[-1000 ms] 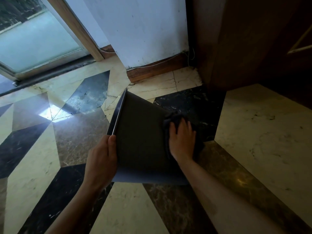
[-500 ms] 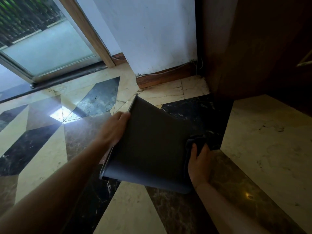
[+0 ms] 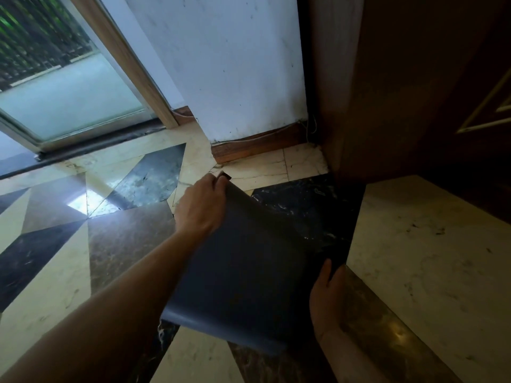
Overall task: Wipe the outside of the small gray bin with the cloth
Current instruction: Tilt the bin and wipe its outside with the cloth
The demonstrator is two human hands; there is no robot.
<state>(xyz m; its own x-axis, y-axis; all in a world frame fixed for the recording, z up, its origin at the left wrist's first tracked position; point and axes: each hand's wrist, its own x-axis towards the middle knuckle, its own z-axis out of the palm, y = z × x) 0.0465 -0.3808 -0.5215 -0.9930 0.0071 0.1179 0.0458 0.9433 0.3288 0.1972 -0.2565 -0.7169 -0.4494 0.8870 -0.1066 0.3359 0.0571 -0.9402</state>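
The small gray plastic bin (image 3: 243, 272) lies tilted on its side on the patterned marble floor (image 3: 428, 258), between the two hands. The left hand (image 3: 200, 207) grips the bin's far rim, with the fingers curled over the edge. The right hand (image 3: 326, 297) is pressed against the bin's right side, near its base. The dark cloth (image 3: 333, 257) is only dimly visible just beyond the fingertips of the right hand, and I cannot tell if this hand really grasps it.
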